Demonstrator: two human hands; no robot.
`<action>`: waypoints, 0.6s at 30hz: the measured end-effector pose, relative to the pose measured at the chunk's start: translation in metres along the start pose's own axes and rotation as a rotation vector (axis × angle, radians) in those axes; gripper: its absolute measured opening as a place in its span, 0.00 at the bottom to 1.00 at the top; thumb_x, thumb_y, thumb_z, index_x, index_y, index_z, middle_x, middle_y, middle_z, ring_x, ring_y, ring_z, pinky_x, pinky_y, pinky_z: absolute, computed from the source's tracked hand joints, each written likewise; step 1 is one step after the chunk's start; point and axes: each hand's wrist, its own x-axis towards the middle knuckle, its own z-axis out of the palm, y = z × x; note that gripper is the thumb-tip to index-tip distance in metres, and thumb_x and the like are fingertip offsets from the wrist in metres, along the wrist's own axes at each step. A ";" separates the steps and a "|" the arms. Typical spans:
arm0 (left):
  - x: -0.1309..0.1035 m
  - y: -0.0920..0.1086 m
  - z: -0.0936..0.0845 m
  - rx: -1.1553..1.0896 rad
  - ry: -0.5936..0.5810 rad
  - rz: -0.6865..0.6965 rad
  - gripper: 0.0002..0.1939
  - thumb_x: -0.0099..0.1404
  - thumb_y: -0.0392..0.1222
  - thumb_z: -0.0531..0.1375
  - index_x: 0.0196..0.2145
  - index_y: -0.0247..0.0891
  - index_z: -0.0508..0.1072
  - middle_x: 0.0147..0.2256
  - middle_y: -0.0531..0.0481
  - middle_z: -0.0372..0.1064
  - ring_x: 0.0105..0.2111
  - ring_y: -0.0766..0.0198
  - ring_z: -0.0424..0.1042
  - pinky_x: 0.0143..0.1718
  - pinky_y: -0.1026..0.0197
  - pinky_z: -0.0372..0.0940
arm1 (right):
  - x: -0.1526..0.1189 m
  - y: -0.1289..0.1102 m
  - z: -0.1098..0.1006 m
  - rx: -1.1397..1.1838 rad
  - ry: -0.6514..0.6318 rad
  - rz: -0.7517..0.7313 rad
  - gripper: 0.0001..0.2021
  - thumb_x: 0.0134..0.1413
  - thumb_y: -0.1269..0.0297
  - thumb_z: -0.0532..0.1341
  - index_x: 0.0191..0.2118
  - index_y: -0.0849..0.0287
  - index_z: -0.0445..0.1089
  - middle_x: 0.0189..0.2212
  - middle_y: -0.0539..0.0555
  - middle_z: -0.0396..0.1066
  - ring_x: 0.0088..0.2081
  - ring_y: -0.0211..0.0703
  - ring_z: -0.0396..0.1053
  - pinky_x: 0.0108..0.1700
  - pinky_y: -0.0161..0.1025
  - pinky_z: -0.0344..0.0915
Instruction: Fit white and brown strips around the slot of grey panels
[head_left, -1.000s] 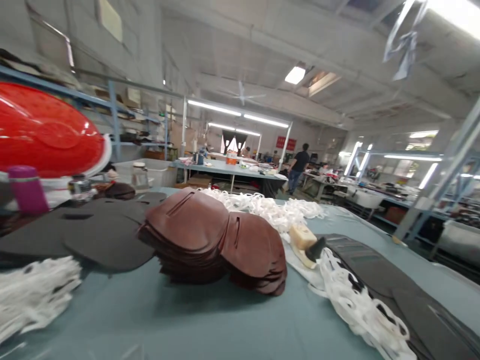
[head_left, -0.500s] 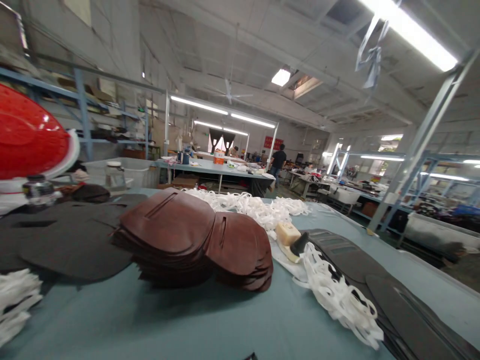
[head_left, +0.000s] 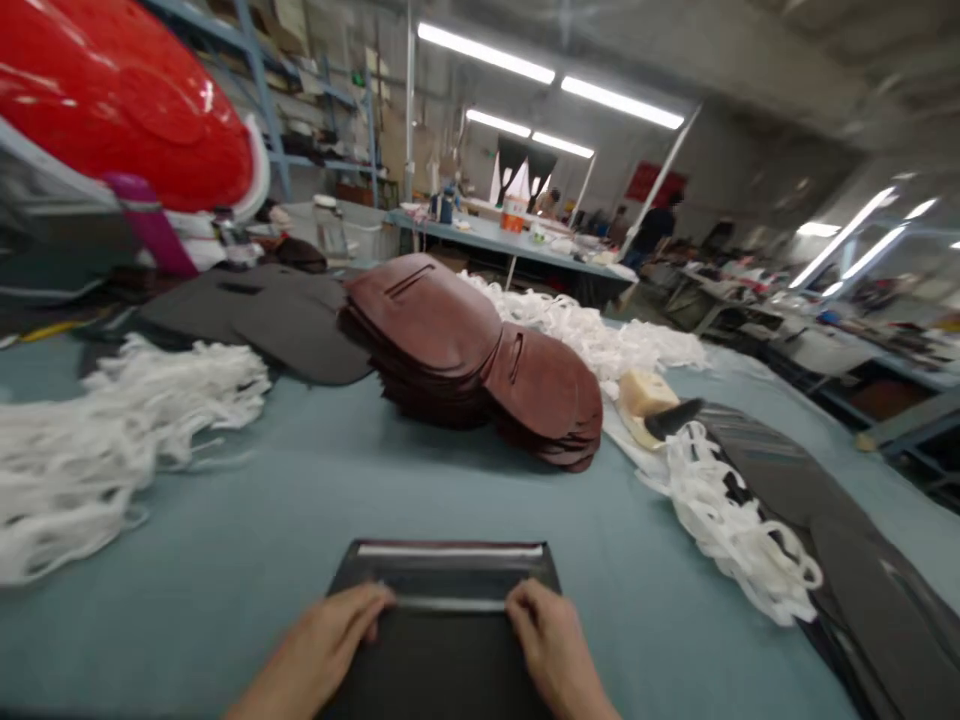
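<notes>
A dark flat piece (head_left: 450,665) with a raised top edge lies at the bottom centre of the table. Two pale strips cross it, one near its top edge and one lower down. My left hand (head_left: 330,635) pinches the left end of the lower strip, thumb and fingers together. At the right end of that same strip, my right hand (head_left: 551,635) has its fingers closed. Beyond the hands rests a stack of brown leather-like pieces (head_left: 427,325) with slots cut in them.
White strip piles lie on the left (head_left: 150,420), behind the stack (head_left: 592,330) and on the right (head_left: 727,520). Dark flat pieces (head_left: 862,560) spread at the right. A yellowish block (head_left: 646,392) sits beside a black object. A red shiny object (head_left: 135,100) looms upper left.
The view has tilted down and shifted left. Both hands and most of the dark piece have come into view at the bottom, with the hands on the strip.
</notes>
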 end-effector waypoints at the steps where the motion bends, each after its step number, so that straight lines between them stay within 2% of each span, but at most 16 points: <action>1: 0.003 -0.001 -0.002 -0.041 -0.016 -0.019 0.20 0.65 0.55 0.46 0.33 0.43 0.72 0.28 0.51 0.72 0.32 0.61 0.72 0.39 0.61 0.65 | -0.002 -0.001 0.004 0.007 -0.004 0.031 0.11 0.55 0.62 0.54 0.26 0.58 0.68 0.21 0.49 0.68 0.25 0.38 0.65 0.30 0.31 0.57; 3: 0.012 -0.005 -0.011 -0.133 -0.017 -0.079 0.18 0.64 0.54 0.47 0.35 0.39 0.69 0.27 0.52 0.72 0.25 0.65 0.69 0.32 0.64 0.64 | -0.003 -0.007 0.013 0.011 -0.018 0.088 0.12 0.56 0.58 0.54 0.26 0.57 0.67 0.19 0.48 0.65 0.23 0.37 0.63 0.27 0.32 0.55; 5: 0.019 -0.009 -0.020 -0.248 -0.064 -0.127 0.16 0.63 0.53 0.50 0.34 0.37 0.68 0.28 0.51 0.72 0.24 0.66 0.68 0.28 0.65 0.62 | -0.003 -0.012 0.019 0.008 -0.025 0.106 0.14 0.56 0.54 0.54 0.26 0.57 0.66 0.18 0.47 0.65 0.22 0.37 0.62 0.27 0.32 0.55; 8: 0.017 -0.010 -0.028 -0.243 -0.047 -0.203 0.15 0.59 0.51 0.54 0.32 0.36 0.70 0.27 0.51 0.72 0.24 0.66 0.68 0.26 0.66 0.60 | -0.002 -0.011 0.017 0.041 -0.054 0.076 0.15 0.58 0.53 0.51 0.28 0.57 0.67 0.20 0.48 0.65 0.23 0.38 0.63 0.28 0.32 0.56; 11: 0.006 -0.003 -0.024 -0.152 -0.009 -0.218 0.14 0.59 0.48 0.54 0.32 0.36 0.72 0.26 0.51 0.72 0.24 0.66 0.68 0.26 0.66 0.59 | 0.000 0.000 0.006 0.037 -0.079 0.073 0.16 0.57 0.51 0.51 0.29 0.56 0.67 0.21 0.49 0.67 0.25 0.39 0.64 0.28 0.33 0.57; 14: -0.003 0.004 -0.014 -0.052 0.070 -0.232 0.11 0.59 0.45 0.53 0.28 0.37 0.73 0.24 0.53 0.71 0.24 0.67 0.68 0.27 0.65 0.57 | 0.004 0.010 -0.004 -0.028 -0.061 0.129 0.17 0.53 0.48 0.54 0.28 0.56 0.68 0.20 0.49 0.67 0.24 0.39 0.64 0.27 0.33 0.57; 18: -0.003 0.005 -0.008 0.049 0.167 -0.312 0.08 0.58 0.43 0.55 0.26 0.38 0.71 0.22 0.54 0.69 0.23 0.67 0.67 0.26 0.65 0.55 | 0.009 0.014 -0.009 -0.063 -0.034 0.168 0.18 0.51 0.47 0.54 0.28 0.56 0.69 0.20 0.49 0.69 0.24 0.40 0.65 0.27 0.34 0.58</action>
